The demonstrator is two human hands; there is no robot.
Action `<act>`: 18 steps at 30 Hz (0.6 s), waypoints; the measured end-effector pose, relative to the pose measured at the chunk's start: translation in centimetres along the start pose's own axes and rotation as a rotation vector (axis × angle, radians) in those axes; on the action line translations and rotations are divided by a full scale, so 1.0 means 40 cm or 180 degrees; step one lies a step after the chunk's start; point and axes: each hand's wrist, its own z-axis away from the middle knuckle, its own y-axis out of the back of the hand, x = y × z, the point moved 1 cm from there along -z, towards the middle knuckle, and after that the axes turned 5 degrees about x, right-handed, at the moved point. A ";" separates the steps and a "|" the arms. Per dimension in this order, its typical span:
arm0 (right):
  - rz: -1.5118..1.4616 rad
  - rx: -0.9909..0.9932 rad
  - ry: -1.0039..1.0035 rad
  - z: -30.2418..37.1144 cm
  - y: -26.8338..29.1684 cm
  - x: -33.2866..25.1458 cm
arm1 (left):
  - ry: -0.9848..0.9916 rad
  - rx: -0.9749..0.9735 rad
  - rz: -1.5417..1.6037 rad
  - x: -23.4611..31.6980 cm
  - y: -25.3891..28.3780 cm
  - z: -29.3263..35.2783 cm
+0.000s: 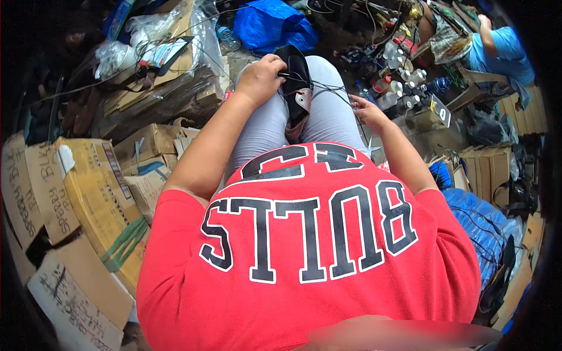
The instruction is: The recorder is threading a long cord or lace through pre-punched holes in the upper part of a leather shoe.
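Observation:
A black and brown shoe (302, 100) with a metal eyelet is wedged upright between my knees, its black opening facing up. At its left rim my left hand (264, 79) is closed, fingertips pinching the black edge or a cord there; which of them is hidden. Thin black cord (329, 86) runs from the shoe across my right thigh. By the outer side of my right knee, my right hand (370, 112) is closed with the fingers curled around the end of that cord. My legs in light grey trousers (260, 126) hold the shoe from both sides.
Cardboard boxes (96, 199) and plastic-wrapped sheets crowd my left. A blue plastic bag (272, 26) lies ahead. Several bottles (392, 93) stand ahead right, near a person in a blue top (503, 55). Blue plastic sheeting (477, 225) lies at my right.

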 end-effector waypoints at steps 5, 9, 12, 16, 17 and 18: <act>-0.0105 0.0153 -0.0179 0.016 0.018 0.048 | -0.0302 -0.0076 0.0194 -0.011 -0.062 -0.052; -0.0901 0.0050 -0.0199 0.060 0.050 0.039 | 0.0134 -0.0697 0.0942 -0.022 -0.057 -0.076; -0.1545 -0.0119 -0.0377 0.090 0.137 0.044 | 0.0514 -0.1079 0.1247 -0.031 -0.022 -0.086; -0.0605 0.0661 -0.0119 0.114 0.248 0.015 | 0.0819 -0.0778 0.1069 -0.098 0.051 -0.115; -0.0338 0.0954 -0.0064 0.127 0.279 0.001 | 0.0996 -0.0584 0.1249 -0.140 0.092 -0.125; -0.0289 0.1154 -0.0092 0.136 0.333 0.014 | 0.1063 -0.0465 0.0988 -0.180 0.150 -0.137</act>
